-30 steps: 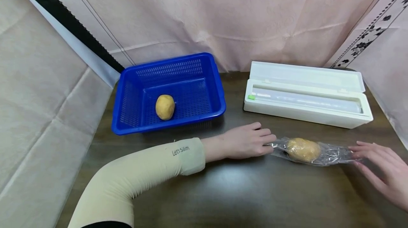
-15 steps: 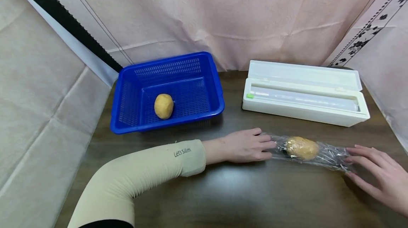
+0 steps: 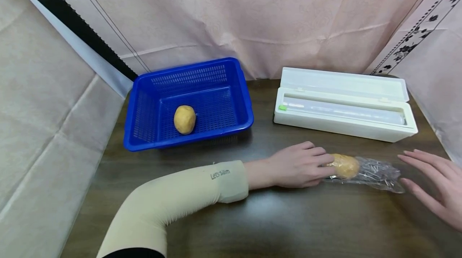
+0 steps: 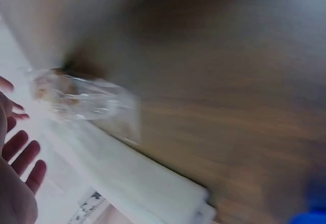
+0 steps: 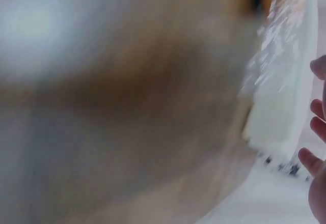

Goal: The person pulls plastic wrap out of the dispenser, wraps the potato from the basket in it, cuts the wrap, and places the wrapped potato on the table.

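A potato [image 3: 345, 166] in crinkled clear plastic wrap [image 3: 379, 174] lies on the dark table. My left hand [image 3: 301, 165] is over the left end of this bundle, its fingertips at the potato's left side and hiding part of it. In the left wrist view the fingers [image 4: 25, 158] look loosely bent, and the wrap [image 4: 109, 102] shows beyond them. My right hand [image 3: 438, 184] is just off the wrap's right end, fingers spread and holding nothing. A second, unwrapped potato [image 3: 185, 119] sits in the blue basket [image 3: 187, 141].
Behind the bundle stands a long white box [image 3: 343, 127] with its lid [image 3: 343, 83] raised and a roll of plastic wrap [image 3: 343, 109] inside. A green tab [image 3: 282, 107] marks the box's left end. Pale cloth [image 3: 231, 17] hangs around the table [image 3: 252, 218].
My left hand has moved right along the wrap to the potato. The right hand has come off the wrap's right end, which now lies bunched on the table.
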A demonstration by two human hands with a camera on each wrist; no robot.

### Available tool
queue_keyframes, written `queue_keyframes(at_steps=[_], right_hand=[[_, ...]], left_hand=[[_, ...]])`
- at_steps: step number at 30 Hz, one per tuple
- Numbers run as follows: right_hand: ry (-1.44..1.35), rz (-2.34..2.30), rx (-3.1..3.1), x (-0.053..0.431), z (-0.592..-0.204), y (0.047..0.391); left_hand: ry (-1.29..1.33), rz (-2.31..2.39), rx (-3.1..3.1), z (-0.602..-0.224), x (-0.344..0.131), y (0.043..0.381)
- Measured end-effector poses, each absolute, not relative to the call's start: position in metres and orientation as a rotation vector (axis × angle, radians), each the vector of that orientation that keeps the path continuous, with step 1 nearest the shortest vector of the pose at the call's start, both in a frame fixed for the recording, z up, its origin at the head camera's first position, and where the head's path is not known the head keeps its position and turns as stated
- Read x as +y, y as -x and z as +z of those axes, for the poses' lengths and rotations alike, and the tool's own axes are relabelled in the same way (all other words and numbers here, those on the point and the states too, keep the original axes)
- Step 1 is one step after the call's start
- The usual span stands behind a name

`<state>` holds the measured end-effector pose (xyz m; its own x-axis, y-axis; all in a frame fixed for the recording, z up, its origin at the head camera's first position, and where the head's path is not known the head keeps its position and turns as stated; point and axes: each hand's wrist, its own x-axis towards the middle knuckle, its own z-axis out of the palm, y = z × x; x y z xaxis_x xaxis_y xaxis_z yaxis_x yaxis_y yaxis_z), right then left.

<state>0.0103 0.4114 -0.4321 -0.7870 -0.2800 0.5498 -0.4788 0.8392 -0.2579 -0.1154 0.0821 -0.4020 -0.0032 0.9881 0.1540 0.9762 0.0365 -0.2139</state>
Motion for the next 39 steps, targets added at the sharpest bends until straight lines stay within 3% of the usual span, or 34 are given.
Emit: queue_keyframes(at_steps=[11,39], right_hand=[[-0.648,0.629,-2.685,0.365,-0.428,0.013],[-0.591,0.584,-2.804,0.356,-0.442,0.028]], left_hand=[[1.914,0.042,-2.218,-0.416,0.118,0.105],[1.871,0.029,-2.442,-0.423,0.131,0.123]])
